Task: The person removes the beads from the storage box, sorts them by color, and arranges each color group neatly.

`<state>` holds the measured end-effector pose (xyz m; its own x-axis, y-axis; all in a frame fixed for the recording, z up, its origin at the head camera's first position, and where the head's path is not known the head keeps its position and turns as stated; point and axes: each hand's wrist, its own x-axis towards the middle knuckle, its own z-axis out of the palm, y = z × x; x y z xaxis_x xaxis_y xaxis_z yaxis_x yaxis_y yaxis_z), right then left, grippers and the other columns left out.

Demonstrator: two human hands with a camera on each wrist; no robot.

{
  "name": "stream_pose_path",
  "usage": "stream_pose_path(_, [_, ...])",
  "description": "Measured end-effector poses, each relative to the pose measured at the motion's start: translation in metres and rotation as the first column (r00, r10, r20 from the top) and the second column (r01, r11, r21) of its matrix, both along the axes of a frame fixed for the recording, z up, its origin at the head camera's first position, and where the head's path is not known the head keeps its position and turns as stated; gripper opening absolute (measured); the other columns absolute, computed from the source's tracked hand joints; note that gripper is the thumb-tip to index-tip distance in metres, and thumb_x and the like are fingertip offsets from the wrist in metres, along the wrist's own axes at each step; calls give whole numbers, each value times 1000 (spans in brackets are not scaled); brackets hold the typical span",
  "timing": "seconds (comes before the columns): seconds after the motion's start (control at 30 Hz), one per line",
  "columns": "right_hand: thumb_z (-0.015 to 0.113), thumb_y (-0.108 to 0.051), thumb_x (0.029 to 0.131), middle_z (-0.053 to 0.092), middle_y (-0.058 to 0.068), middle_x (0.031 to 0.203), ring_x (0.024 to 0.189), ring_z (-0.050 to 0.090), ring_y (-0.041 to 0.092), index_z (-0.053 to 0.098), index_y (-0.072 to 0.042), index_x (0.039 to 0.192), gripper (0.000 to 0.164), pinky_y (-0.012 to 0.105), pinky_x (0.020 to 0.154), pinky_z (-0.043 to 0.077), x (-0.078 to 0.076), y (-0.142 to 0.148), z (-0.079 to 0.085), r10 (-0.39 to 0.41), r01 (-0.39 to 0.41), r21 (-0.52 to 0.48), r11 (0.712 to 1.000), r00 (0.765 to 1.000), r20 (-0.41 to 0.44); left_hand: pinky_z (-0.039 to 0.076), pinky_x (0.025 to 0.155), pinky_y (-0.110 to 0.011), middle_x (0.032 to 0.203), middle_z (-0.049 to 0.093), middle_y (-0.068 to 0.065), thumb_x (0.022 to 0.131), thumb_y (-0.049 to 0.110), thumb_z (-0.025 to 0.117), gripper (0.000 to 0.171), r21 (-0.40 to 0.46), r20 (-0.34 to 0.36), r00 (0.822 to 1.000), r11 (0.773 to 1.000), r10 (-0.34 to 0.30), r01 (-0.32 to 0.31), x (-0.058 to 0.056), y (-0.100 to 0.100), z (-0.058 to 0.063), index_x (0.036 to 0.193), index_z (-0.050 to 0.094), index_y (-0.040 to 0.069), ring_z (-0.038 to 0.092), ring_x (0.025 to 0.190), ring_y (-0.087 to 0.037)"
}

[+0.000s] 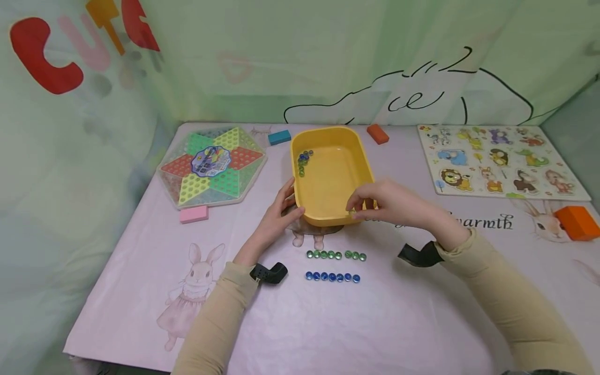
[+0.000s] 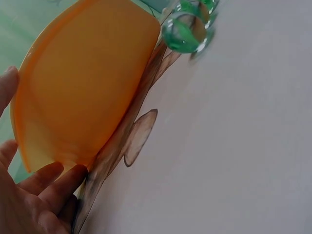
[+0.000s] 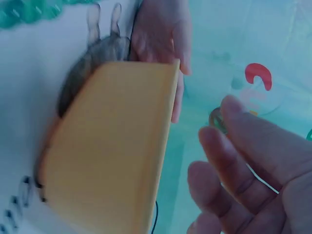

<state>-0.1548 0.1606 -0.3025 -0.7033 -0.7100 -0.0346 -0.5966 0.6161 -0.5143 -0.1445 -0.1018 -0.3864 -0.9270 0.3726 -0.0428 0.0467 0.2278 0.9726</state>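
Observation:
A yellow plastic tray [image 1: 334,217] stands on the table with several blue and green marbles [image 1: 303,162] along its inner left side. My left hand [image 1: 277,214] rests against the tray's near left corner, fingers spread along its outer wall and thumb by the rim. Over the near right corner, my right hand [image 1: 382,202] pinches a greenish marble [image 3: 217,120] between thumb and index finger. In front of the tray lies a row of green marbles [image 1: 324,255], with a small gap in it. Nearer to me is a row of blue marbles [image 1: 332,277].
A Chinese checkers board [image 1: 213,164] lies at the left, with a pink block [image 1: 194,214] below it. Blue [image 1: 279,137] and red-orange [image 1: 377,134] blocks flank the tray's far end. An animal puzzle board [image 1: 501,161] and an orange block [image 1: 577,223] are on the right.

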Motion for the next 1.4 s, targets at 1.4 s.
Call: stream_pose_path(1.4, [67, -25, 84, 53, -11, 69, 64, 47, 4, 62, -18, 87, 9, 20, 59, 41, 23, 24, -44, 44, -92, 139, 986, 948, 314, 29, 109, -41, 150, 26, -1, 92, 33, 56, 70, 19, -20, 999, 999, 31, -31, -15, -1, -34, 145, 12, 43, 36, 133, -20])
